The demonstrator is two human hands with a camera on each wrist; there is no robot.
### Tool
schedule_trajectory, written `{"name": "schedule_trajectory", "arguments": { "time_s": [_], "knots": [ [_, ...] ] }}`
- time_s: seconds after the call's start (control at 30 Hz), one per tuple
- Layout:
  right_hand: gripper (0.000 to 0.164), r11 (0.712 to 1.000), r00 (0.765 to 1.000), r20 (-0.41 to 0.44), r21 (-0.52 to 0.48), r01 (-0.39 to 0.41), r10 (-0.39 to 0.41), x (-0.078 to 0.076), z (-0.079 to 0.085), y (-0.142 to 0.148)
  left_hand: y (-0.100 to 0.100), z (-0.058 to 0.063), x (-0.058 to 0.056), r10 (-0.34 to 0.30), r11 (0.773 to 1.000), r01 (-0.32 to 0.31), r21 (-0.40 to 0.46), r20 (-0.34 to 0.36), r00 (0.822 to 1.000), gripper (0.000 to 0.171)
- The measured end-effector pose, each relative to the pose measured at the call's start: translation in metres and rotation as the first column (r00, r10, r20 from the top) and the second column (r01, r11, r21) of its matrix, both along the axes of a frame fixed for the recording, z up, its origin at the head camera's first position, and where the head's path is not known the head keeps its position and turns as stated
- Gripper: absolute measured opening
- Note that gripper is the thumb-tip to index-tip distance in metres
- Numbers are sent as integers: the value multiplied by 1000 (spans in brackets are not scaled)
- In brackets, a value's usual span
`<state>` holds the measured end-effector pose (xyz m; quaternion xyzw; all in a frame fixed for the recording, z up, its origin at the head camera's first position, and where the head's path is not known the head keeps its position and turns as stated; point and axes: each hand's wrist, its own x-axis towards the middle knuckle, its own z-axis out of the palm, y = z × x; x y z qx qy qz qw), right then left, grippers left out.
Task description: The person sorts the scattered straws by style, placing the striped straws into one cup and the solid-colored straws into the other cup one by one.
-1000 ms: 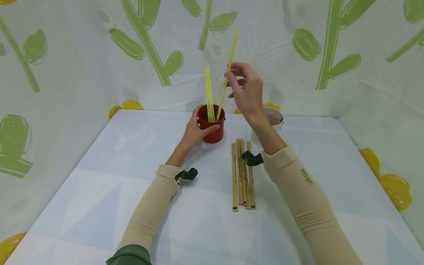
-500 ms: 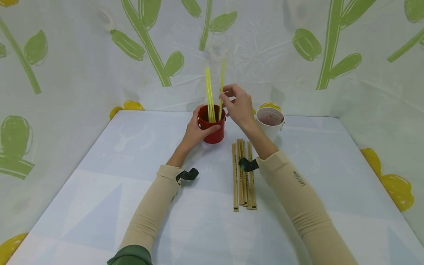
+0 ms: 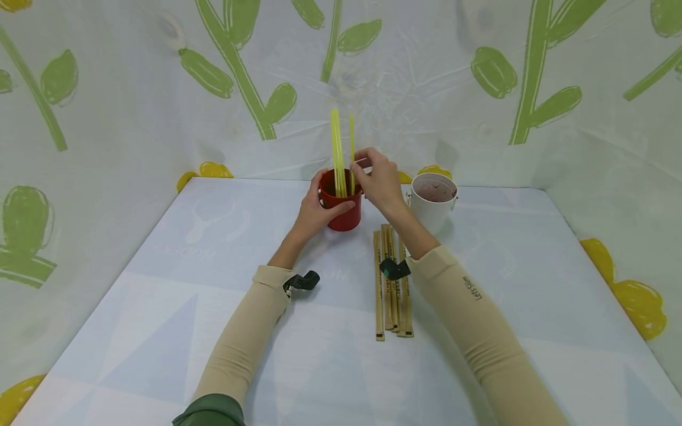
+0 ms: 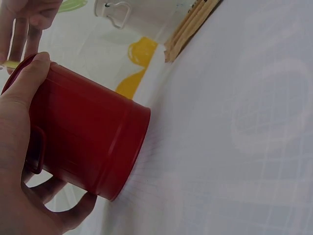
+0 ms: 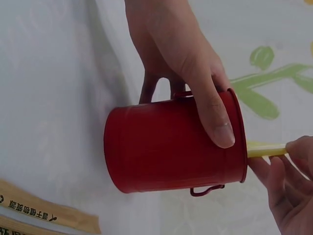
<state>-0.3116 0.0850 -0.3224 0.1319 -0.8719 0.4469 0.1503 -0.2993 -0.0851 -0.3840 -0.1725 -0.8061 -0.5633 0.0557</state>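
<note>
A small red bucket (image 3: 345, 220) stands upright near the table's far edge. My left hand (image 3: 314, 210) grips it from the left, with the thumb across the front, as the left wrist view shows on the bucket's wall (image 4: 93, 127). Several yellow straws (image 3: 337, 142) lean in the bucket. One more yellow straw (image 3: 352, 136) stands at its right side, its lower end inside the rim; my right hand (image 3: 379, 180) pinches it between thumb and finger just above the rim. In the right wrist view that straw (image 5: 266, 149) enters the bucket's mouth. Its bottom end is hidden.
Several brown paper-wrapped straws (image 3: 391, 284) lie side by side in front of the buckets, partly under the right wrist camera. A white bucket (image 3: 433, 210) stands right of the right hand. A patterned curtain (image 3: 415, 89) rises behind the table (image 3: 229, 331).
My right hand has moved down and left, lowering the pinched yellow straw deeper into the red bucket and bringing it more upright. My left hand has stayed on the bucket.
</note>
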Motion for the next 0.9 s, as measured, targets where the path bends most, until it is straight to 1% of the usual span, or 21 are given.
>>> {"name": "schedule_trajectory", "arguments": {
  "time_s": [0.13, 0.43, 0.57, 0.67, 0.77, 0.9],
  "knots": [
    [26, 1000, 1000, -3, -13, 10, -10, -1, -1, 1, 0, 0, 1, -4, 1000, 4, 6, -4, 1000, 83],
    [22, 998, 1000, 24, -62, 20, -18, -5, -7, 4, 0, 0, 0, -8, 1000, 8, 11, -12, 1000, 83],
    [21, 995, 1000, 8, -98, 3, -3, -5, -10, 8, -1, 0, 1, -11, 1000, 12, 16, -16, 1000, 83],
    [21, 989, 1000, -6, -149, -24, 23, -4, -14, 13, -1, 0, 1, -12, 1000, 12, 17, -14, 1000, 83],
    [20, 980, 999, -5, -193, -43, 43, -2, -20, 19, -1, 1, 1, -12, 1000, 12, 14, -11, 1000, 83],
    [19, 973, 998, 16, -225, -52, 57, 3, -27, 26, -1, 0, 2, -5, 1000, 5, 1, -4, 1000, 84]
  ]
}}
